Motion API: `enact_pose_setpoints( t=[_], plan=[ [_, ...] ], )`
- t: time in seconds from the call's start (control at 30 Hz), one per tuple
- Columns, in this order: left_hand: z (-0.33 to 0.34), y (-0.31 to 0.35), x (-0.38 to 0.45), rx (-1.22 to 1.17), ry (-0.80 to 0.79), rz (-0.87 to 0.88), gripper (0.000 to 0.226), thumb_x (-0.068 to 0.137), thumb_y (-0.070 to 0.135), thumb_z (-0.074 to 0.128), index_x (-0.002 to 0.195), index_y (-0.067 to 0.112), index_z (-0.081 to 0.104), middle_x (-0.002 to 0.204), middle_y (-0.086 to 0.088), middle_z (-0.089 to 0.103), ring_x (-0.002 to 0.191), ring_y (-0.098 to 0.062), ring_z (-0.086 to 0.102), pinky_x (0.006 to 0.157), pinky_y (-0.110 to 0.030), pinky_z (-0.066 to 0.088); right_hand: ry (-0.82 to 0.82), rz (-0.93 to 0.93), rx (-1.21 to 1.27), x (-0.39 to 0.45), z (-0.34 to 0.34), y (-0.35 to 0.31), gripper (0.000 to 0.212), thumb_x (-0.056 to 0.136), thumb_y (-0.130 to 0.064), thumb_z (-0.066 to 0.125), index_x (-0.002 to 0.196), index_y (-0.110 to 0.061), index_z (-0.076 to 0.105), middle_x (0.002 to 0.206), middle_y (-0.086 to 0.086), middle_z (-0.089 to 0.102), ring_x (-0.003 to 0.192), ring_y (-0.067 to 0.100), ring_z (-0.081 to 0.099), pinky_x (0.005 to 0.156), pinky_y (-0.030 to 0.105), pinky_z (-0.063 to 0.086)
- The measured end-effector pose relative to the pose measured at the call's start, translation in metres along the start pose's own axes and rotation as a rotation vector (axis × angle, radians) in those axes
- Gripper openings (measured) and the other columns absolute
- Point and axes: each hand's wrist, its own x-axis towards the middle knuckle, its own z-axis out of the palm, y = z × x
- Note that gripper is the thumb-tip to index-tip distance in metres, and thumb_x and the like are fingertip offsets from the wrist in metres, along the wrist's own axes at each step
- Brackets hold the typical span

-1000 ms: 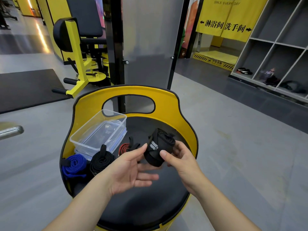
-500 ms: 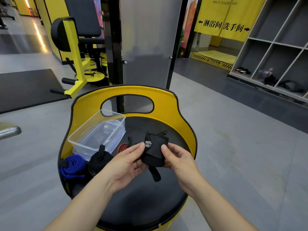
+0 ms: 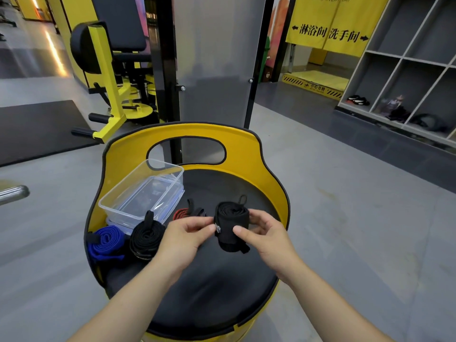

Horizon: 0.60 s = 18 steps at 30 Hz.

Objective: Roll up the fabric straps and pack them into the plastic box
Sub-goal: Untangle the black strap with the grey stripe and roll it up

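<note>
Head view: left hand [image 3: 182, 239] and right hand [image 3: 265, 234], fingers clamped on rolled black strap [image 3: 230, 224] above black seat [image 3: 209, 292]. Beyond, left: black roll [image 3: 145, 236], blue roll [image 3: 106, 241], red strap [image 3: 180, 213], empty plastic box [image 3: 143, 191].

Both hands [image 3: 187, 233] [image 3: 261, 233] pinching rolled black strap [image 3: 230, 224] above seat [image 3: 209, 292]
</note>
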Motion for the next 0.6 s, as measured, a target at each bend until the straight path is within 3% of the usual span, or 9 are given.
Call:
enact_pose_setpoints(
  t=[0.1,0.23,0.33,0.43,0.6],
  plan=[
    [0.001,-0.037,0.010,0.212,0.021,0.022,0.026,0.093,0.005,0.069,0.112,0.018,0.079,0.098,0.007,0.079,0.091,-0.001,0.072,0.101,-0.034,0.055,0.019,0.013,-0.306,-0.001,0.008,0.029,0.048,0.072,-0.037,0.091,0.109,-0.035,0.059,0.101,-0.014,0.070,0.073,0.005,0.062,0.074,0.024,0.054],
    [-0.003,-0.070,0.006,0.403,-0.095,0.051,0.037,0.087,0.007,0.074,0.119,0.025,0.073,0.110,0.011,0.072,0.104,-0.008,0.070,0.106,-0.037,0.051,-0.003,0.011,-0.425,-0.005,0.022,0.060,0.062,0.067,-0.038,0.094,0.114,-0.034,0.053,0.102,-0.017,0.067,0.069,0.002,0.064,0.065,0.013,0.048],
    [-0.010,-0.089,0.004,0.543,-0.053,0.122,0.047,0.085,0.009,0.079,0.130,0.017,0.068,0.107,0.008,0.065,0.099,-0.008,0.069,0.101,-0.035,0.054,-0.049,-0.050,-0.486,-0.003,0.030,0.069,0.061,0.068,-0.035,0.094,0.119,-0.039,0.059,0.093,-0.017,0.065,0.068,-0.001,0.063,0.064,0.014,0.046],
    [-0.018,-0.092,0.004,0.550,-0.005,0.160,0.043,0.080,0.009,0.085,0.121,0.017,0.075,0.096,0.010,0.070,0.089,-0.003,0.071,0.093,-0.030,0.057,-0.060,-0.096,-0.529,0.002,0.033,0.072,0.070,0.069,-0.036,0.093,0.132,-0.028,0.063,0.095,-0.014,0.058,0.071,-0.001,0.063,0.066,0.008,0.044],
    [-0.018,-0.087,0.011,0.581,-0.025,0.165,0.037,0.077,0.011,0.088,0.112,0.019,0.079,0.092,0.010,0.073,0.083,0.008,0.069,0.075,-0.003,0.045,-0.092,-0.119,-0.599,0.009,0.028,0.076,0.068,0.071,-0.044,0.090,0.133,-0.027,0.065,0.096,-0.007,0.058,0.071,0.007,0.063,0.066,0.010,0.044]
  ],
)
